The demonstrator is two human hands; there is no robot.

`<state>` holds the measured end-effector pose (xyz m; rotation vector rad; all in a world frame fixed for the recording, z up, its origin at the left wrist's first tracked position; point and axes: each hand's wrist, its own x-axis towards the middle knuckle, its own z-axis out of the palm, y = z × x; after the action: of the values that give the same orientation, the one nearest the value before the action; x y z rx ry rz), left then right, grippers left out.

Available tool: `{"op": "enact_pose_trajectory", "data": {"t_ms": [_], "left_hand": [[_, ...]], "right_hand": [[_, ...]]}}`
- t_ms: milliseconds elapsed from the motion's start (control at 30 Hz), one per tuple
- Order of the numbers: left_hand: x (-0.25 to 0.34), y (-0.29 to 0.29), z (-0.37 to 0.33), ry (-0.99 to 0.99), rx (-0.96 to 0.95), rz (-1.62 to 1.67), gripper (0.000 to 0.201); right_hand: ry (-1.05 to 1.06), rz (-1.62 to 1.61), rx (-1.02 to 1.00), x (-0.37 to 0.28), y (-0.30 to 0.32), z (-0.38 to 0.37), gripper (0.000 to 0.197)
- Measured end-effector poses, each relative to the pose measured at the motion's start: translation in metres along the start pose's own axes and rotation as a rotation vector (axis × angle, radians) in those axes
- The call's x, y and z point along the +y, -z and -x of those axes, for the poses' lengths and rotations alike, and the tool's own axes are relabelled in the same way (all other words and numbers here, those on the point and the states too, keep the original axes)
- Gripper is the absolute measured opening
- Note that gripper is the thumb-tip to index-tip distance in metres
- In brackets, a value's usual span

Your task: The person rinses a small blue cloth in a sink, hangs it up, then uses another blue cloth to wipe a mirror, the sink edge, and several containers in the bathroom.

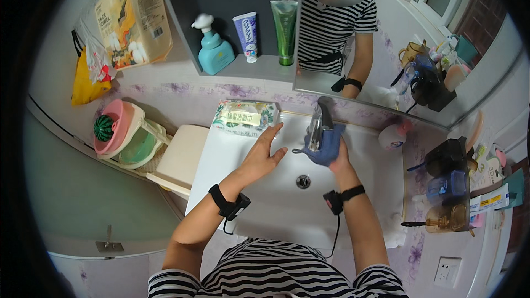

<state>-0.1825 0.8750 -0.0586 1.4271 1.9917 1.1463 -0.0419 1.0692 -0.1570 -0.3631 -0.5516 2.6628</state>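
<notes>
A blue cloth [330,146] is bunched in my right hand [342,157] and pressed against the chrome faucet [317,132], behind and to the right of its spout. The cloth hides most of that hand's fingers. My left hand [263,154] is over the left side of the white sink [265,212], fingers stretched and apart, holding nothing. Just beyond its fingertips lies a soft pack of wipes [245,117] with a leafy print, on the sink's back left rim. Below the faucet, the round drain [303,181] shows in the basin.
On the shelf above stand a blue pump bottle [216,54], a purple-white tube [247,36] and a green tube [285,32]. A white rounded container [391,136] sits at the back right rim. Wall holders [446,187] with brushes and tubes flank the right; stacked basins [132,135] the left.
</notes>
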Motion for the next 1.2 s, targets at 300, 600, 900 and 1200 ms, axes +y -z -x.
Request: {"op": "enact_pose_trajectory", "data": {"t_ms": [300,600,900,1200], "left_hand": [[-0.025,0.02,0.02,0.0,0.052,0.05,0.059],[-0.026,0.025,0.01,-0.078,0.07,0.008,0.061],[-0.04,0.033,0.004,-0.06,0.065,0.075,0.064],[-0.054,0.057,0.003,-0.025,0.139,0.214,0.064]], "right_hand": [[-0.036,0.433,0.389,0.007,-0.001,-0.037,0.034],[0.747,1.328,0.643,0.05,0.012,-0.024,0.042],[0.307,0.872,0.713,0.075,-0.022,0.023,0.038],[-0.225,0.606,0.66,0.098,-0.059,0.038,0.036]]}}
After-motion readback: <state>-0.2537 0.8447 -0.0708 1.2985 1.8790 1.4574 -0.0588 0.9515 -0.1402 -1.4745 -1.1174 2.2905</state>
